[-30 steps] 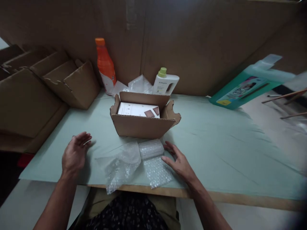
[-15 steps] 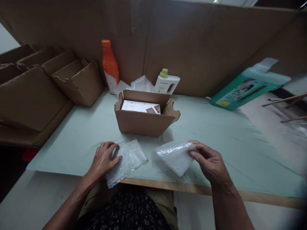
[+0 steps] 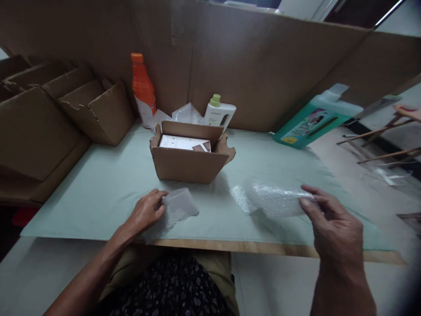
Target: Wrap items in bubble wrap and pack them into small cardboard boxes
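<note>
My right hand [image 3: 332, 215] pinches the edge of a bubble wrap sheet [image 3: 279, 202], which stretches leftward just over the table and is blurred by motion. Near the front edge, my left hand [image 3: 148, 208] closes thumb and fingers on another bubble wrap piece [image 3: 180, 204] that looks like a folded sheet or pouch. Behind both hands stands an open cardboard box [image 3: 187, 164]. Inside it lies a white carton [image 3: 184, 142] with brown marks, its lower part hidden by the box wall.
Behind the box are an orange bottle [image 3: 143, 87], a white bottle with a green cap [image 3: 219, 113] and more bubble wrap [image 3: 187, 114]. A green liquid bottle [image 3: 315, 118] leans at the right. Several cardboard boxes [image 3: 98, 114] stand left, before a cardboard wall [image 3: 263, 66].
My right hand has moved right, drawing its bubble wrap away from the left piece. My left hand stays near its piece, fingers now more closed. The view has shifted slightly right.
</note>
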Demonstrator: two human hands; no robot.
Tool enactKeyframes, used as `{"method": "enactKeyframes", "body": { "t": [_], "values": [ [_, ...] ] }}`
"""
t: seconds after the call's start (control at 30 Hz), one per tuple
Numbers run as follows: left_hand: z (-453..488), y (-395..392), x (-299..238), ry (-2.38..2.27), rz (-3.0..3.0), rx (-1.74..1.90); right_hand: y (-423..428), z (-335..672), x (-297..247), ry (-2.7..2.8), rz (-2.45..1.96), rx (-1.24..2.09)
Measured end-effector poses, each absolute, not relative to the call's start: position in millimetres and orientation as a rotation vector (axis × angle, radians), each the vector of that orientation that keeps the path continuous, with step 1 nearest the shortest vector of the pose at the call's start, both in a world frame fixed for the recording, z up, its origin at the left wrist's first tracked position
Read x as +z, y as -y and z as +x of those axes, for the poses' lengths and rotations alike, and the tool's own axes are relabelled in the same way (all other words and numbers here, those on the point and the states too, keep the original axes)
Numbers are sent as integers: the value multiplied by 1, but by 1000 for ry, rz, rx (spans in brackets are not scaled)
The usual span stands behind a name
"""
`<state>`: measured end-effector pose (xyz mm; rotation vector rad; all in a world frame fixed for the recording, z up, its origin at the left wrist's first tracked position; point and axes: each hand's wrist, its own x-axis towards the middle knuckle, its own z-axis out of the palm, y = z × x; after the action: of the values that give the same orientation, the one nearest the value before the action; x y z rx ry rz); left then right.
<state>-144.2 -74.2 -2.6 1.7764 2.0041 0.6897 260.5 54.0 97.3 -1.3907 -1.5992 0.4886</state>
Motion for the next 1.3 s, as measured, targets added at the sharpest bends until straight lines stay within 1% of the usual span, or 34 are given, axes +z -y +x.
{"method": "enactKeyframes", "body": {
  "t": [0.07, 0.13, 0.2, 0.27, 0.33, 0.5, 0.57, 0.63, 0.73, 0.83, 0.93, 1.0, 1.07, 1.1, 1.2, 1.3],
  "values": [
    [-154, 82, 4, -2157, 1791, 667, -41, 244, 109, 1705, -1341, 397],
    [-158, 92, 13, -2286, 1811, 798, -30, 222, 115, 1792, -1324, 385],
    [-153, 102, 22, -2265, 1862, 968, -23, 199, 112, 1848, -1338, 474],
    [-143, 110, 25, -2211, 1940, 998, -20, 182, 104, 1820, -1358, 629],
    [-133, 112, 19, -2243, 1995, 875, -18, 171, 93, 1654, -1320, 848],
    [-131, 101, -11, -2114, 2124, 423, -8, 151, 66, 904, -1109, 1470],
    [-143, 98, -16, -2163, 2113, 342, 1, 139, 56, 638, -1093, 1618],
    [-165, 101, -14, -2278, 2079, 339, 13, 120, 44, 403, -1089, 1714],
    [-208, 113, -3, -2528, 2054, 478, 42, 81, 23, 182, -1045, 1896],
    [-232, 127, 13, -2640, 2021, 814, 82, 39, 6, 145, -929, 2235],
    [-218, 137, 23, -2511, 2028, 1092, 117, 24, -1, 353, -865, 2542],
    [-195, 140, 21, -2391, 2075, 1176, 125, 36, 1, 651, -836, 2634],
    [-168, 141, 12, -2239, 2169, 1160, 118, 57, 10, 1033, -835, 2517],
    [-156, 140, 7, -2162, 2217, 1116, 111, 68, 15, 1233, -876, 2367],
    [-130, 139, -12, -1992, 2322, 877, 87, 86, 24, 1797, -1010, 1744],
    [-128, 139, -29, -1886, 2442, 576, 73, 86, 9, 2300, -864, 1220]
  ]
}}
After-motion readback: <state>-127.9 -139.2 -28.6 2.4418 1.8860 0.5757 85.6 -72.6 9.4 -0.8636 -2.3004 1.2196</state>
